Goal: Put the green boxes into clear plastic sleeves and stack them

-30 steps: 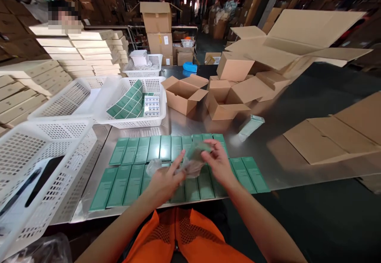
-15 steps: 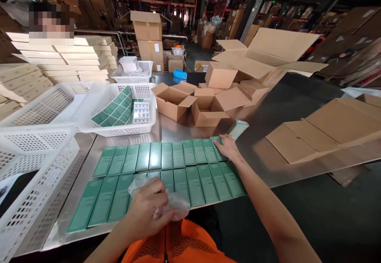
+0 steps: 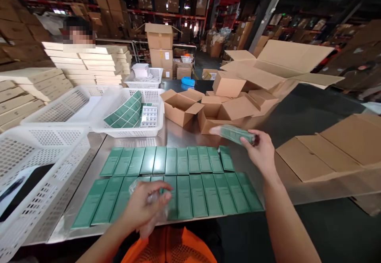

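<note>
My right hand point(image 3: 262, 151) is closed around one end of a slim green box point(image 3: 235, 133), lifted above the table and slightly blurred. Below it lie two rows of similar green boxes, a back row point(image 3: 166, 161) and a front row point(image 3: 198, 195), flat and side by side. The back row's rightmost box point(image 3: 227, 158) sits slightly askew. Over the left part of the front row, my left hand point(image 3: 145, 205) is curled around crumpled clear plastic film point(image 3: 159, 216), which hides some boxes beneath.
White perforated baskets point(image 3: 131, 132) stand at left, one holding green label sheets point(image 3: 126, 112). Open brown cartons point(image 3: 182, 107) are behind the rows, a large open carton point(image 3: 294, 56) farther back. A flattened carton point(image 3: 315, 155) lies at right. A person is behind stacked cream boxes point(image 3: 98, 62).
My right hand has risen off the back row's right end, moving right, with a green box now in its grip. My left hand's fingers have loosened somewhat around the film. The view has shifted.
</note>
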Motion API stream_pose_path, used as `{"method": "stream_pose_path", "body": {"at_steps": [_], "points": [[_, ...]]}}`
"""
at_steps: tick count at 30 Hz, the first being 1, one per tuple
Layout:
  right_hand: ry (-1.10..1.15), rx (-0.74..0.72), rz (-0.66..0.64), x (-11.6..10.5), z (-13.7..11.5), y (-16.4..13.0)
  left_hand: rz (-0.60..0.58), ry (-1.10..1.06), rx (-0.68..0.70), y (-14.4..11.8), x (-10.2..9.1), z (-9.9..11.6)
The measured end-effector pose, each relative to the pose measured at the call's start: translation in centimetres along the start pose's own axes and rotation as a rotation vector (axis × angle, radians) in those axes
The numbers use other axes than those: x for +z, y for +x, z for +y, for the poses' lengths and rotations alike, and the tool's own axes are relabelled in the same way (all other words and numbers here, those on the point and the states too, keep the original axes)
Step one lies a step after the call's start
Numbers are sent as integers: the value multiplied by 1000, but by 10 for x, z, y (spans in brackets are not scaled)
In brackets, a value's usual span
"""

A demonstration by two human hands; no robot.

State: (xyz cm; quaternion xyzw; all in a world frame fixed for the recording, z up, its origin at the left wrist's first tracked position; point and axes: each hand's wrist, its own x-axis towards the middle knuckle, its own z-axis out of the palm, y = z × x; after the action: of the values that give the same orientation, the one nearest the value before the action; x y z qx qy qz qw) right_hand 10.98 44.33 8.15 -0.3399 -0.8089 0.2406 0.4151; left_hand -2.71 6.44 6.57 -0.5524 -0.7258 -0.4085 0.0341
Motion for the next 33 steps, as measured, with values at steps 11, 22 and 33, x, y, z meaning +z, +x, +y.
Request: {"method": "stream_pose_path", "body": {"at_steps": [11,22,33], "points": [[851,-189,-438,87,-95,-157,356,-57,-7,42,4,-17],[481,-930,-587,64,-111,-111,149,330,570,19,-3,-22],[160,-913,-625,79,-120,-101,-203,748,219,28,-11,-30]]}}
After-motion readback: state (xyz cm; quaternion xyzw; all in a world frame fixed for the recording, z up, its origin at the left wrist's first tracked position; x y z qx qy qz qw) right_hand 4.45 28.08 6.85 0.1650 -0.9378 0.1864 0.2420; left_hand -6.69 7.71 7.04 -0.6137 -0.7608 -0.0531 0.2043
